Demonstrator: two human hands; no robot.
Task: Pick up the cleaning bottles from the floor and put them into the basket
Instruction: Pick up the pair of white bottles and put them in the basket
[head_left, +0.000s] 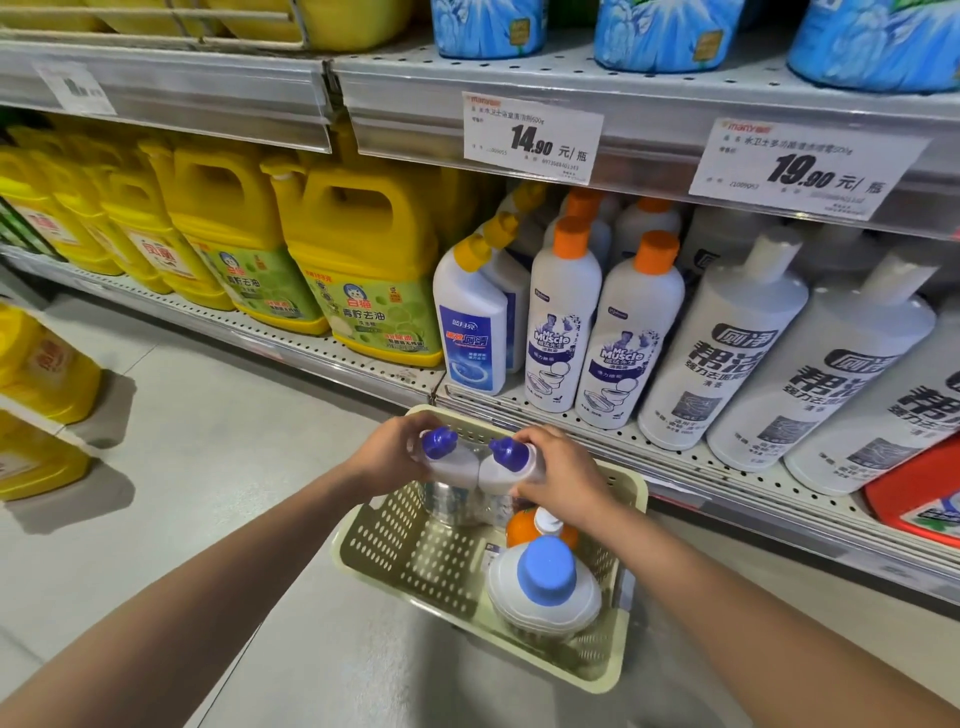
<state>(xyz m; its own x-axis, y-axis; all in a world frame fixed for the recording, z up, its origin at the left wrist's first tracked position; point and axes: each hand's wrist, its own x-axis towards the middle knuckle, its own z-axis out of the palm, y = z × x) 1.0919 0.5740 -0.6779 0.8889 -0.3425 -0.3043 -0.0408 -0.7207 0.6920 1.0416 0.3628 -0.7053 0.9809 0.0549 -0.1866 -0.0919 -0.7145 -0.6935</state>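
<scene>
Left hand (387, 457) and right hand (558, 475), fingers curled round 2 bottles (480, 465) above basket (410, 535); lower upright into free 10 o'clock corner.

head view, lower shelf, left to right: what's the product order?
Yellow handled detergent jugs → white angled-neck bottles with yellow caps → white Mr Muscle bottles with orange caps → tall white bottles with white caps → red container.

One head-worn wide-angle camera looks forward and steeply down along both forearms. It sits close above the left hand (387, 457) and right hand (563, 475), over a perforated cream plastic basket (400, 545). Beyond the hands, the pegboard metal shelf (623, 441) fills the upper view.
</scene>
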